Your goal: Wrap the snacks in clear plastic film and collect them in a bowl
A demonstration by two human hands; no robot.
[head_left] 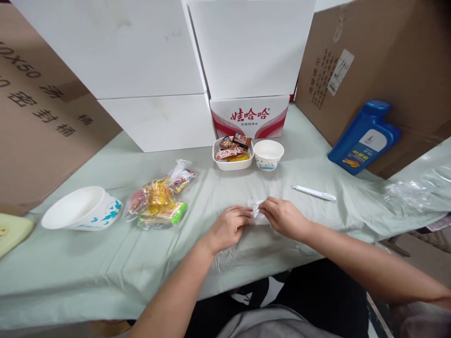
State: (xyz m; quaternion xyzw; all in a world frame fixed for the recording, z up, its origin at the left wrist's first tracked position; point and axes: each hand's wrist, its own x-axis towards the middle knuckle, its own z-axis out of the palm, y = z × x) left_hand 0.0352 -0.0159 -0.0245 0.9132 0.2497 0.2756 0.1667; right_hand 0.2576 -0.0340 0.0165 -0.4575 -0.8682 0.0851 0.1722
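Note:
A small clear plastic bag (258, 216) lies on the table cover between my hands. My left hand (230, 226) is closed at its left edge, fingertips pressed together on the plastic. From the other side, my right hand (283, 217) pinches the bag's upper right part. What is inside the bag is too small to make out. Just beyond my right hand lies a white pen-like cutter (313, 193). Farther back stand a white tray (233, 165) of wrapped snacks and a small paper bowl (268, 155), side by side.
Left of my hands are several bagged snacks (158, 199) and a large tilted paper bowl (79, 211). White boxes (151, 56) stand behind, with cardboard boxes (38, 94) at the sides. A blue bottle (366, 136) leans at right, near crumpled clear plastic (408, 193).

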